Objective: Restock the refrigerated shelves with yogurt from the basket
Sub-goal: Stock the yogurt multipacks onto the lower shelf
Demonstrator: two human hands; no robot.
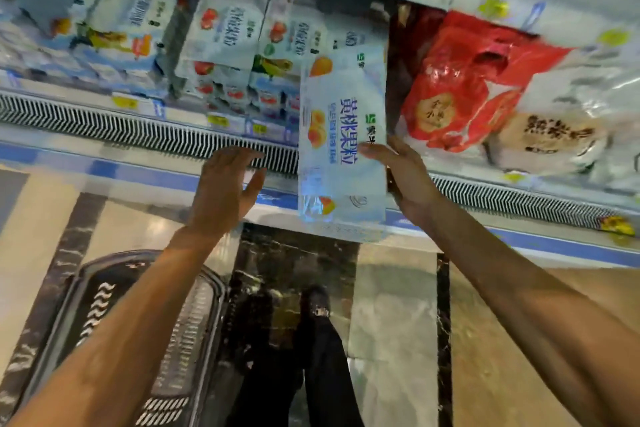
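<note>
Yogurt pack [341, 135] held up at centre frame
The right hand [405, 177] grips its right edge, thumb on the front; the left hand [225, 187] hovers just beside it, fingers straight, not touching. Basket [217, 295] at lower left.

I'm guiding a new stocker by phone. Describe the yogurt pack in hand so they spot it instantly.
Find the chiller's black vent grille along the shelf front. Crossing it near the middle is a pale-blue yogurt pack, gripped at its right edge by the right hand. Unlike the strawberry packs left of it and the red bag to its right, it shows orange peaches and blue lettering.
</note>
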